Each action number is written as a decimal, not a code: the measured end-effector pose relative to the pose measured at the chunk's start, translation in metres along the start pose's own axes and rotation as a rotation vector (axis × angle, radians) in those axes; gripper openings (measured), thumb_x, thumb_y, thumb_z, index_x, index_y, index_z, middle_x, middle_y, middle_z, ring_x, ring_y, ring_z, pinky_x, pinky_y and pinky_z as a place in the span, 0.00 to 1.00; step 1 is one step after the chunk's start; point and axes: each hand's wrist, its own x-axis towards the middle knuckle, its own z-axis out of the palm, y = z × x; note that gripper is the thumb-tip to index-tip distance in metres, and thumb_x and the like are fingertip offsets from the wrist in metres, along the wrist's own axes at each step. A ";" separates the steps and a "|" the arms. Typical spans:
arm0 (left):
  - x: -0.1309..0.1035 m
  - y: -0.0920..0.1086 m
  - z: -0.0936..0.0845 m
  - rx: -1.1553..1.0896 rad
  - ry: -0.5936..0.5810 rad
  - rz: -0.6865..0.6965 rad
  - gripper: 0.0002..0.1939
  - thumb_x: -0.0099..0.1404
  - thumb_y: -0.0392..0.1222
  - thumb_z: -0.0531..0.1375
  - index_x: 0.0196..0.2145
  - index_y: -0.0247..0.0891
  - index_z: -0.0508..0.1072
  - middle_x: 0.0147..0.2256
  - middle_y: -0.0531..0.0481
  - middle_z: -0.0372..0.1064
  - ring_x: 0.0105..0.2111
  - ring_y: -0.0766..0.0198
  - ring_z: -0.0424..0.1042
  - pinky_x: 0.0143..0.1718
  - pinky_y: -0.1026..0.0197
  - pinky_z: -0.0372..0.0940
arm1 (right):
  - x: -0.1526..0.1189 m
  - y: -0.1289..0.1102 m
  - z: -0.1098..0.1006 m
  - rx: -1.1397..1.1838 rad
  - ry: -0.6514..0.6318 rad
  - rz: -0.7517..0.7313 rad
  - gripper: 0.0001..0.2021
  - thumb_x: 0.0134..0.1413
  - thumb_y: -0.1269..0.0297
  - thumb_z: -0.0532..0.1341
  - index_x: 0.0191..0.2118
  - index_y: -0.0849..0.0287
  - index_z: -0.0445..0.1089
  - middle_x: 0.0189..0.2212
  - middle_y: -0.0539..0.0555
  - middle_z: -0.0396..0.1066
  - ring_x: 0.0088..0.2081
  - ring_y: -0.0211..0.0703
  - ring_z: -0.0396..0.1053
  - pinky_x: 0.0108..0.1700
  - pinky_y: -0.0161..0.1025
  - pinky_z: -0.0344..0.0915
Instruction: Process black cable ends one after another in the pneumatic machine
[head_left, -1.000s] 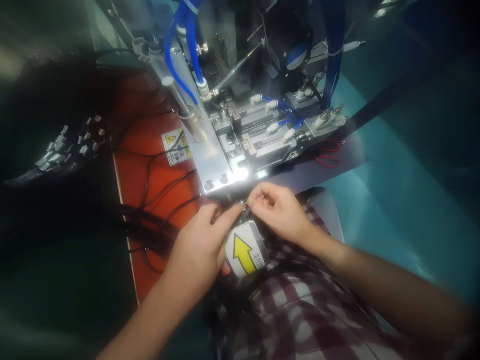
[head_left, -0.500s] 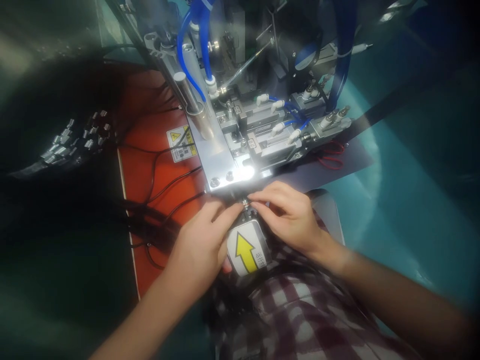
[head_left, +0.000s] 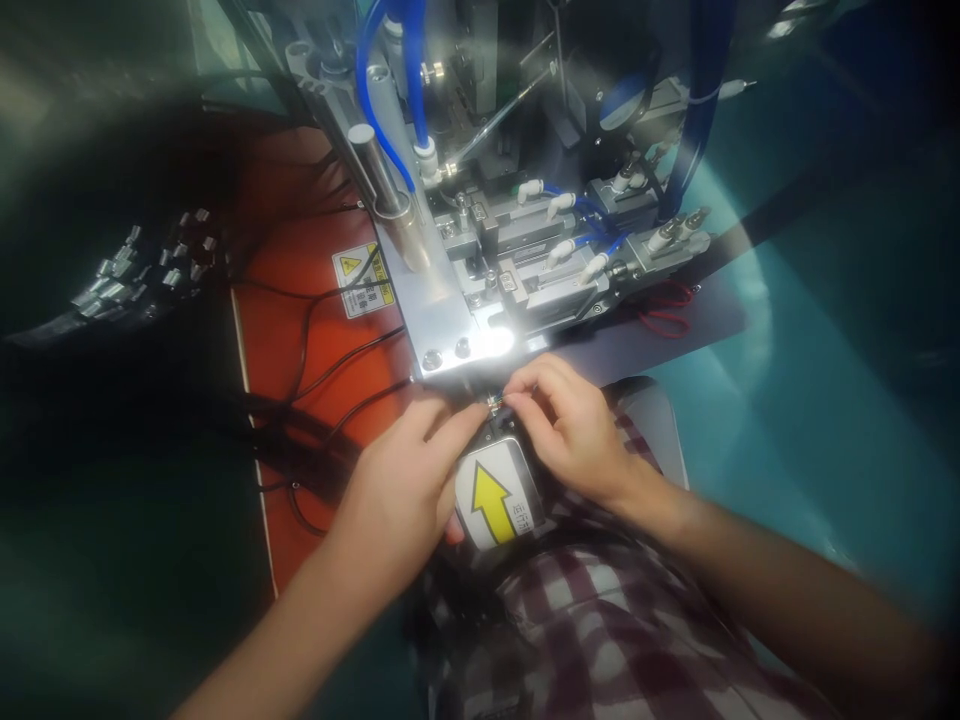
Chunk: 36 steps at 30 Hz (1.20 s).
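A small shiny metal part (head_left: pixel 493 404) sits just below the front edge of the machine's metal plate (head_left: pixel 442 310). My left hand (head_left: pixel 409 465) reaches it from the left, thumb tip against it and the index finger bent near the plate's edge. From the right, my right hand (head_left: pixel 566 425) has thumb and index finger pinched at the part; what lies between these fingertips is too small to make out. Under both hands is a white label (head_left: pixel 495 495) with a yellow arrow, on a dark block.
Pneumatic cylinders (head_left: pixel 547 265) with blue hoses (head_left: pixel 416 90) rise behind the plate. Black cables (head_left: pixel 307 340) cross the orange surface (head_left: pixel 277 350) at left, beside a pile of small shiny metal pieces (head_left: pixel 116 275). A red wire (head_left: pixel 664 315) lies at right.
My right thumb and index finger have closed together beside the metal part. My left hand has barely moved. The view has shifted slightly.
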 end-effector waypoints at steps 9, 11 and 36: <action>0.000 0.001 0.001 0.023 0.011 0.012 0.22 0.64 0.28 0.48 0.51 0.36 0.71 0.38 0.45 0.67 0.35 0.63 0.72 0.30 0.65 0.68 | 0.000 0.000 -0.001 -0.009 -0.017 0.023 0.04 0.60 0.72 0.55 0.35 0.59 0.66 0.32 0.52 0.68 0.33 0.40 0.67 0.35 0.37 0.62; 0.001 0.001 0.001 0.023 0.012 0.015 0.22 0.64 0.28 0.48 0.51 0.36 0.72 0.38 0.45 0.67 0.35 0.62 0.72 0.30 0.65 0.68 | 0.001 0.000 -0.001 -0.010 -0.016 0.030 0.04 0.60 0.72 0.56 0.34 0.59 0.66 0.31 0.52 0.68 0.33 0.40 0.67 0.35 0.37 0.61; 0.001 0.005 -0.002 0.137 -0.093 0.017 0.27 0.62 0.28 0.48 0.57 0.37 0.67 0.37 0.45 0.64 0.30 0.61 0.67 0.25 0.63 0.64 | 0.004 -0.009 0.002 -0.018 -0.027 0.164 0.04 0.58 0.71 0.57 0.31 0.59 0.66 0.29 0.51 0.68 0.30 0.39 0.66 0.30 0.36 0.59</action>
